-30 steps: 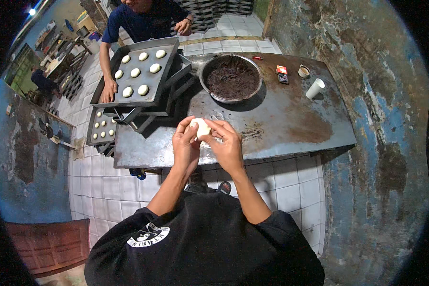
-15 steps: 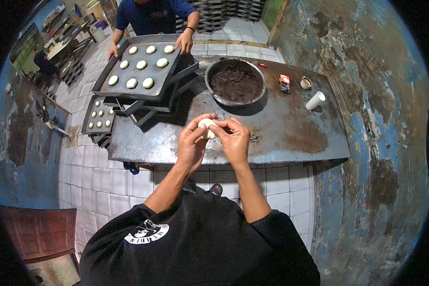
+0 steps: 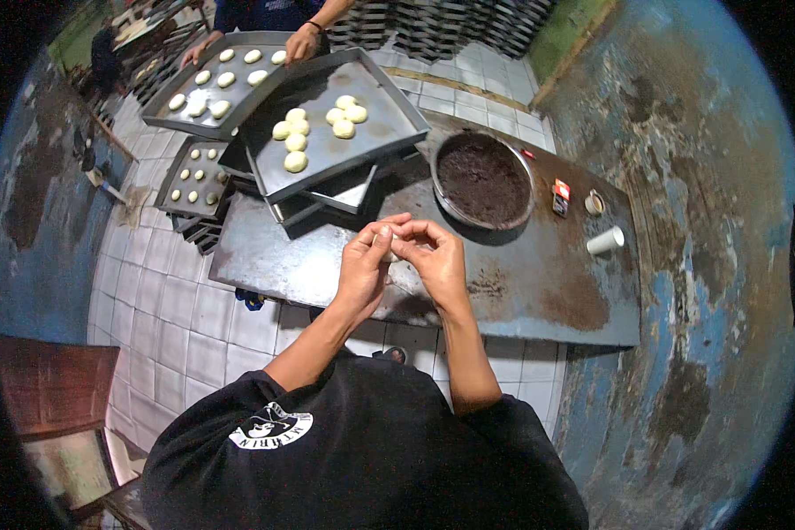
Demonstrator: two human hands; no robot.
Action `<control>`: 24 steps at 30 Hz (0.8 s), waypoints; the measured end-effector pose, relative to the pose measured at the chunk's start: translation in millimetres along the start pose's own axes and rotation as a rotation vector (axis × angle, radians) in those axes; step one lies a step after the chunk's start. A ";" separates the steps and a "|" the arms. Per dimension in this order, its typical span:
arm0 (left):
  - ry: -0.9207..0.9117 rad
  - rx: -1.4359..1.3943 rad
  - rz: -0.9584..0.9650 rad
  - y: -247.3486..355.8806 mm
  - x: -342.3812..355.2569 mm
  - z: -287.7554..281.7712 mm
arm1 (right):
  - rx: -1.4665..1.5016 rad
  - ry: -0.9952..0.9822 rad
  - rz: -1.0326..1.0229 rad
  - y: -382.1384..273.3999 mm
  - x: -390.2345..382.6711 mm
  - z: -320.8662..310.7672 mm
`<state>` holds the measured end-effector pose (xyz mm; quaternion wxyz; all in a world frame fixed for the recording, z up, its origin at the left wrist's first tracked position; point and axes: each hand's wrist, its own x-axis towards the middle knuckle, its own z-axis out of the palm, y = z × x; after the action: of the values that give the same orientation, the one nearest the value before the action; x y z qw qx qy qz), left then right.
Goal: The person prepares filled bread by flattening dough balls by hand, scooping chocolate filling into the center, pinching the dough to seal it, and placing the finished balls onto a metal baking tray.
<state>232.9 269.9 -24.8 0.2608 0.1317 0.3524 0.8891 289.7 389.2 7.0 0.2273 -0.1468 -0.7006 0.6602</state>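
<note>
While my left hand [image 3: 362, 265] and right hand [image 3: 442, 268], nearly closed, pinch small pale dough [image 3: 391, 255] at twelve o'clock, apparent shaping next wants even pressure.

Pale dough piece [image 3: 390, 256], mostly hidden between bare left hand [image 3: 362, 267] and bare right hand [image 3: 442, 268]; co-worker in navy-blue shirt [image 3: 269, 15], cut off by upper edge.
</note>
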 end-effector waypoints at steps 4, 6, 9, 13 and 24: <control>0.167 -0.017 0.050 16.0 24.1 -24.3 | -0.152 0.003 0.001 8.6 21.6 47.6; 0.315 -0.026 0.038 28.1 36.8 -38.1 | -0.272 0.047 -0.112 13.0 28.3 77.3; 0.414 -0.027 0.020 42.5 59.5 -88.7 | -0.099 -0.123 -0.050 3.7 41.6 116.0; 0.467 0.066 -0.036 82.3 76.4 -102.7 | -0.213 -0.178 -0.024 27.0 79.7 145.6; 0.193 0.732 0.288 169.0 127.8 -204.6 | 0.070 -0.868 0.635 41.6 190.2 239.3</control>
<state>-21.3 122.8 -47.6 0.0352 0.1799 0.6464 0.7406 0.8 283.6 -16.5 -0.2890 -0.0572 -0.6290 0.7194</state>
